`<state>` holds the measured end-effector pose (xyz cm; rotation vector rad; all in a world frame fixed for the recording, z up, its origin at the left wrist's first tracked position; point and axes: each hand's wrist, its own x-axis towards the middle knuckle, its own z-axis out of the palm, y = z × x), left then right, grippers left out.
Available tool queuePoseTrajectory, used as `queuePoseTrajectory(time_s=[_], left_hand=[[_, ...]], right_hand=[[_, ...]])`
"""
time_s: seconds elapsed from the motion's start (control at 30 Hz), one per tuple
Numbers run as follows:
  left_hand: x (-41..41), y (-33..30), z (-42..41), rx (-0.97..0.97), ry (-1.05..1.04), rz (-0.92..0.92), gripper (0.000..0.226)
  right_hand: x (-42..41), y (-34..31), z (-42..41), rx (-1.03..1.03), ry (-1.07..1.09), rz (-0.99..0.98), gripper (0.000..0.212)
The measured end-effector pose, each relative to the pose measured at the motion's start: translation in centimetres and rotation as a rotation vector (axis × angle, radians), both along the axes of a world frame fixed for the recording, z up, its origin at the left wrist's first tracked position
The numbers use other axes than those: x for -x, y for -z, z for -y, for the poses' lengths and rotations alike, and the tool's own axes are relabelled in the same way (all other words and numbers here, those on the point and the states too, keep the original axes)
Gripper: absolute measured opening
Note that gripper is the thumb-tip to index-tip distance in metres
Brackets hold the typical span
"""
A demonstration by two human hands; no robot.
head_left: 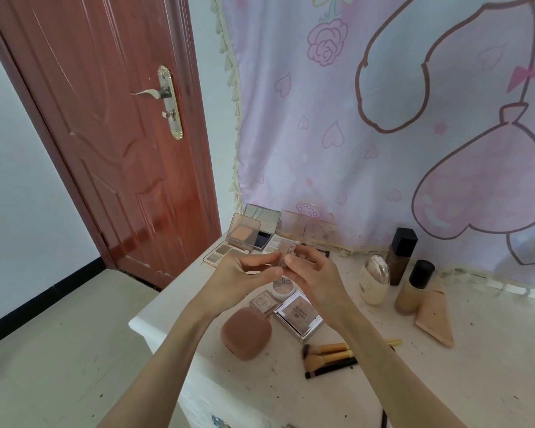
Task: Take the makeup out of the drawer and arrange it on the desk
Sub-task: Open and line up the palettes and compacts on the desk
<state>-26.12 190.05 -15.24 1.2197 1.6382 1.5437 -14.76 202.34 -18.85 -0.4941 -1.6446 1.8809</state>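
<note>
L hand (244, 273): fingers curled, pinching left side of small clear case (286, 253), held up over desk (445, 366).
R hand (315, 273): fingers curled round right side of same case; looks like opening or checking it, can't tell which.
Case: in the air btwn both hands, above the palettes, not yet set down.
Done so far: plenty already out on desk. Open palettes (241, 239) stood along back by the curtain (383, 118); bottles (374, 281) grouped right, w/ a beige tube (434, 319) lying beside; silver compact (298, 316), small box (263, 302) and round jar (283, 287) mid-desk under the hands; pink pouch (246, 333) near front edge; brushes (328, 358) lying together at front.
Left: place the case; prob. near the palettes or compacts.
Drawer: barely in view at bottom edge, contents not visible, so can't tell how much remains.
Est.: well along, likely late stage, but unconfirmed.
Tidiness: mid-desk items sit loosely, touching; may want straightening.
</note>
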Motion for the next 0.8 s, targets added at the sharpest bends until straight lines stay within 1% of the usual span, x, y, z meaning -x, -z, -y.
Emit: queuePoseTrajectory(time_s=[0.07,0.1,0.17,0.23,0.33,0.37,0.43,0.57,0.7,0.8], left_hand=[[-0.1,-0.1,-0.1,0.027,0.006,-0.051,0.041],[-0.1,-0.1,-0.1,0.049,0.01,-0.132,0.046],[0.0,-0.3,-0.1,0.107,0.03,-0.363,0.057],[0.1,-0.4,-0.2,0.132,0.057,-0.535,0.067],[-0.1,-0.6,-0.3,0.074,0.097,-0.667,0.074],[-0.1,-0.6,-0.4,0.054,0.101,-0.671,0.074],[0.0,-0.7,-0.4,0.03,0.092,-0.623,0.072],[0.6,-0.5,-0.1,0.057,0.049,-0.56,0.067],[0.8,-0.9,0.2,0.066,0.111,-0.546,0.063],[1.1,-1.1,0.4,0.081,0.15,-0.528,0.055]], right_hand=[[-0.2,-0.2,-0.1,0.074,-0.03,-0.054,0.043],[-0.3,-0.3,-0.1,0.118,-0.053,-0.078,0.038],[-0.7,-0.6,0.0,0.19,-0.089,-0.083,0.03],[-0.9,-0.6,0.2,0.245,-0.116,-0.059,0.031],[-0.9,-0.6,0.4,0.334,-0.129,-0.051,0.041],[-0.9,-0.6,0.5,0.365,-0.141,-0.056,0.046],[-1.0,-0.5,0.7,0.399,-0.183,-0.072,0.051],[-0.9,-0.8,1.0,0.38,-0.243,-0.052,0.045],[-0.6,-0.9,1.4,0.411,-0.243,-0.034,0.041],[-0.6,-0.9,1.7,0.419,-0.236,-0.022,0.041]])
